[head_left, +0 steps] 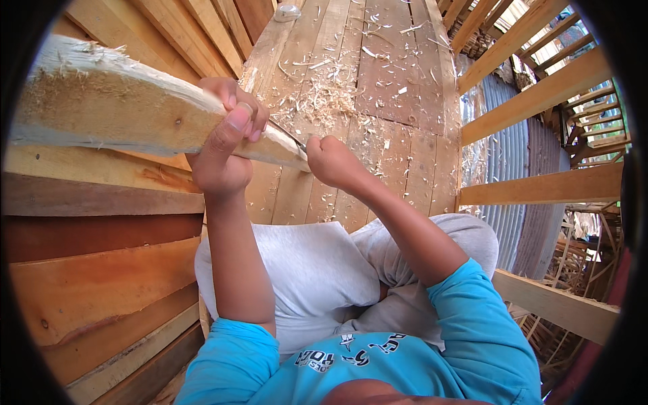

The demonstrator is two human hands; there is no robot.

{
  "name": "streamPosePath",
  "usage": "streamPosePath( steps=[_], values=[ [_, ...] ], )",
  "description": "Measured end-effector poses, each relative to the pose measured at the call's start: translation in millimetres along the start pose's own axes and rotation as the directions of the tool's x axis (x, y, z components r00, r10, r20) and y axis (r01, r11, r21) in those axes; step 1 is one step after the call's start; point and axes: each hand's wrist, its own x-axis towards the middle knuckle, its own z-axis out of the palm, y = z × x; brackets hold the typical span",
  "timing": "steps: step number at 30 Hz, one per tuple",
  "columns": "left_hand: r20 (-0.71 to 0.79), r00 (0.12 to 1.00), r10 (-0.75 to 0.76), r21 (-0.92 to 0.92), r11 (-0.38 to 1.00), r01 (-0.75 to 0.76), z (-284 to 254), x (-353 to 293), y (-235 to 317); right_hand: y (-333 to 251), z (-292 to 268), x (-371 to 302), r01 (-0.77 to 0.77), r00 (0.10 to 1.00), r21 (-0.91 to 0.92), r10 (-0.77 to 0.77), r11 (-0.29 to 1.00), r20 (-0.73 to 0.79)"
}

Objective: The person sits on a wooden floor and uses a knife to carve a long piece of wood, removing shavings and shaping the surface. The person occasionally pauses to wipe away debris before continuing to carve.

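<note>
A long, pale wooden plank (115, 101) reaches from the upper left to the middle, its top edge rough and whitish with frayed fibres. My left hand (226, 138) is closed around the plank close to its narrower end, thumb across the front face. Just right of it, a thin dark blade (287, 135), which looks like a knife's, lies along the top edge of that end. My right hand (334, 162) is closed at the blade's near end; its fingers hide the handle. The blade's far end reaches my left fingers, and I cannot tell whether they touch it.
Curled shavings (331, 101) litter the plank floor (418, 162) ahead. A board wall (101, 283) stands close on the left. Wooden rails (540, 185) border the right, with corrugated metal sheets (506, 169) beyond. A small clear container (287, 12) sits at the far end. My crossed legs (304, 263) are below.
</note>
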Motion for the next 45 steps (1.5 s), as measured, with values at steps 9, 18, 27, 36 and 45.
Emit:
streamPosePath(
  steps=[9, 18, 27, 36, 45],
  values=[
    [0.036, 0.999, 0.016, 0.050, 0.999, -0.018, -2, 3, 7, 65, 20, 27, 0.073, 0.996, -0.350, -0.084, 0.934, -0.016],
    [0.094, 0.995, 0.045, 0.047, 0.998, -0.049, -11, 3, 17, 33, -1, 25, -0.130, 0.991, -0.125, 0.130, 0.984, -0.006],
    [0.247, 0.969, -0.003, -0.002, 1.000, 0.004, -29, 6, 8, 7, 7, 8, 0.303, 0.952, 0.144, -0.291, 0.942, -0.099],
    [0.240, 0.971, -0.006, 0.000, 1.000, 0.007, -29, 7, 6, 13, 6, 7, 0.261, 0.960, 0.088, -0.249, 0.961, -0.132],
    [0.213, 0.977, -0.003, 0.063, 0.998, -0.011, -26, 5, 6, 25, 11, 9, 0.222, 0.956, -0.033, -0.225, 0.974, -0.189]
  ],
)
